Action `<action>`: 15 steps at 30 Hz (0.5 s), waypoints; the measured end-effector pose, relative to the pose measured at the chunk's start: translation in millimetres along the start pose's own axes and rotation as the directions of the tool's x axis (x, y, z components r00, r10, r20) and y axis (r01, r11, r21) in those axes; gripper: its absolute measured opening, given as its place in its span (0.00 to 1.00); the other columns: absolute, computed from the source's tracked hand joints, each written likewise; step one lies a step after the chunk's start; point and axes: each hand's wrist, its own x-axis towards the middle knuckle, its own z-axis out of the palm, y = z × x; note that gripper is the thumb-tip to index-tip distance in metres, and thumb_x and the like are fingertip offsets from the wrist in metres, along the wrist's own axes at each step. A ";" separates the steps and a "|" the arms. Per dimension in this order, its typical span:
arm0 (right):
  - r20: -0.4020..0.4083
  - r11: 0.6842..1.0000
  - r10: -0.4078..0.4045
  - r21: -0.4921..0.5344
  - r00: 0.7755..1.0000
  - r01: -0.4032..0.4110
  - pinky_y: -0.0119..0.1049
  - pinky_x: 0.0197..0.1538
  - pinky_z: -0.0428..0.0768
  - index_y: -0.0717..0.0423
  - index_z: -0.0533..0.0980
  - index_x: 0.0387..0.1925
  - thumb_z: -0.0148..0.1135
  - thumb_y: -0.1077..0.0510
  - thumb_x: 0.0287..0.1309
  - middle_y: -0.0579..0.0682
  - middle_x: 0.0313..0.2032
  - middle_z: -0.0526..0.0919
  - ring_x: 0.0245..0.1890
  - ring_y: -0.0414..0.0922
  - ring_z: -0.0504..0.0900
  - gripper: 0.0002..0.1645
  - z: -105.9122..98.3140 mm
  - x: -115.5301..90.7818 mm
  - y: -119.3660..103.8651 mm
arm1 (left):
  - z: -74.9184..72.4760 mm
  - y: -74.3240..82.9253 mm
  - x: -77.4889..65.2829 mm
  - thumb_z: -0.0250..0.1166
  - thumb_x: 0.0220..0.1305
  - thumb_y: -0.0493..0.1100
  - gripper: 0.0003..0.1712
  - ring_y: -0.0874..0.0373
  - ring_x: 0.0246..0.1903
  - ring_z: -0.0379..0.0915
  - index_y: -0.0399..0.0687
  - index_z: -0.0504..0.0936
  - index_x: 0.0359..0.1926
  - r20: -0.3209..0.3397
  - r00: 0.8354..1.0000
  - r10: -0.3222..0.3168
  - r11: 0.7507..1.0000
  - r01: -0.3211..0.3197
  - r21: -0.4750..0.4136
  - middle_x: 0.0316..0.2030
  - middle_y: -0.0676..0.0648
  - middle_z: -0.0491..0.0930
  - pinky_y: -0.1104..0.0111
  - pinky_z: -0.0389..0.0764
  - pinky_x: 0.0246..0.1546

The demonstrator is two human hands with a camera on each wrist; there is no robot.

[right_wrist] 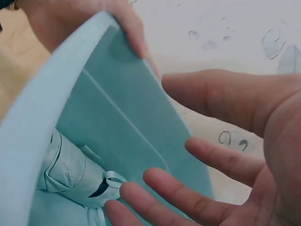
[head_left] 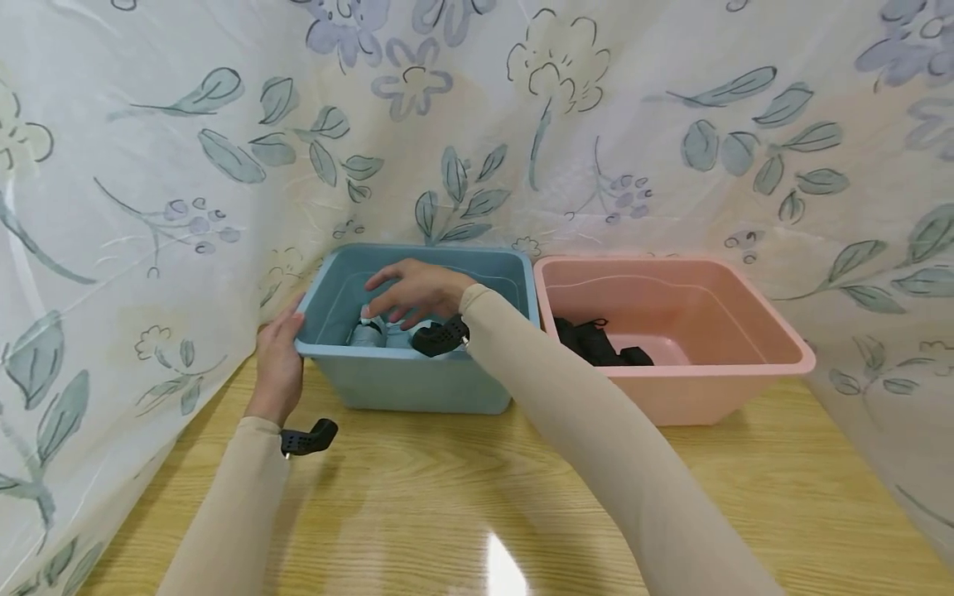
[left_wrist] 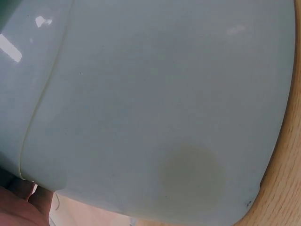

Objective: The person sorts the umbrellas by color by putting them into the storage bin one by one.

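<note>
A light blue plastic bin (head_left: 417,382) stands on the table, and my left hand (head_left: 277,368) grips its left rim near the front corner. Over the bin's inside hovers my right hand (head_left: 419,290), fingers spread and holding nothing. Just below those fingers lies a folded light blue umbrella (right_wrist: 70,167) with a wrist loop (right_wrist: 114,179) at its end. More pale blue fabric beside it is partly hidden by the right hand and wrist camera. The left wrist view is mostly filled by the bin's outer wall (left_wrist: 141,103).
A pink bin (head_left: 693,393) stands right beside the blue one, with a folded black fabric item (head_left: 596,343) inside at its left. Behind and to the sides hangs a flowered curtain (head_left: 462,124). Wood-grain tabletop (head_left: 417,488) spreads in front of both bins.
</note>
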 end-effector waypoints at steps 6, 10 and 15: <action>-0.008 1.000 -0.015 -0.025 1.000 0.015 0.46 0.57 0.80 0.53 0.67 0.72 0.66 0.57 0.67 0.52 0.58 0.77 0.53 0.52 0.80 0.35 -5.3 -13.8 4.5 | -0.2 1.0 -0.8 0.37 0.83 0.45 0.29 0.51 0.76 0.49 0.42 0.57 0.78 -0.004 1.000 -0.004 1.000 0.004 -0.013 0.78 0.44 0.55 0.58 0.51 0.76; -0.025 0.999 -0.026 -0.034 0.999 0.025 0.43 0.54 0.82 0.51 0.67 0.72 0.67 0.57 0.67 0.53 0.58 0.78 0.54 0.50 0.79 0.34 -9.5 -25.1 11.2 | -0.4 0.9 -1.3 0.37 0.83 0.45 0.29 0.50 0.77 0.48 0.42 0.56 0.79 0.004 1.000 -0.008 1.000 0.008 -0.013 0.78 0.44 0.53 0.58 0.50 0.76; -0.050 0.998 -0.065 -0.016 0.997 0.064 0.40 0.53 0.83 0.50 0.68 0.71 0.68 0.57 0.66 0.53 0.56 0.80 0.55 0.50 0.78 0.34 -14.3 -40.1 16.4 | -1.1 0.9 -1.7 0.37 0.83 0.45 0.30 0.49 0.77 0.46 0.41 0.54 0.79 0.012 1.000 0.002 1.000 -0.002 -0.009 0.78 0.43 0.52 0.57 0.49 0.76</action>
